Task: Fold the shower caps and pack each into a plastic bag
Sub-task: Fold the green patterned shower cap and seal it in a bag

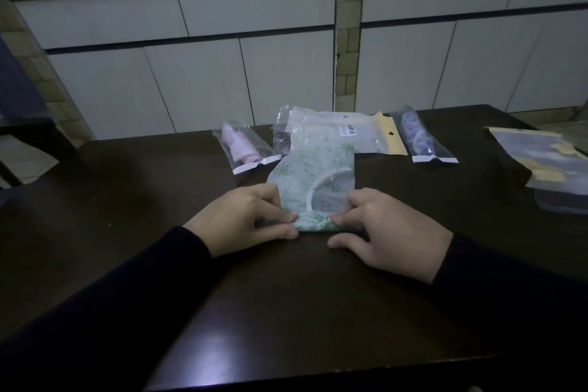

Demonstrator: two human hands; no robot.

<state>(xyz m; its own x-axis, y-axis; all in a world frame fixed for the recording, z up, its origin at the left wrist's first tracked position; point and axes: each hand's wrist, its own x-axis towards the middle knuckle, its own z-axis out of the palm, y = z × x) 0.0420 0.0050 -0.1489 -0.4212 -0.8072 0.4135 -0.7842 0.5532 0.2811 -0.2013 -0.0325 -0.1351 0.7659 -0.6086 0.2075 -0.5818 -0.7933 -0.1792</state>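
Note:
A white shower cap with a green leaf print (313,175) lies flat as a long folded strip in the middle of the dark table (127,200). Its near end is turned up into a small fold. My left hand (245,221) pinches the left side of that fold between thumb and fingers. My right hand (385,227) pinches the right side the same way. Behind the cap lie a packed pink cap in a clear bag (241,148) and a packed blue cap in a clear bag (420,138).
An opened package with a barcode label and yellow header (356,134) lies behind the green cap, with a crumpled clear bag (281,130) beside it. More flat packets (547,165) are stacked at the table's right edge. A tiled wall stands behind the table.

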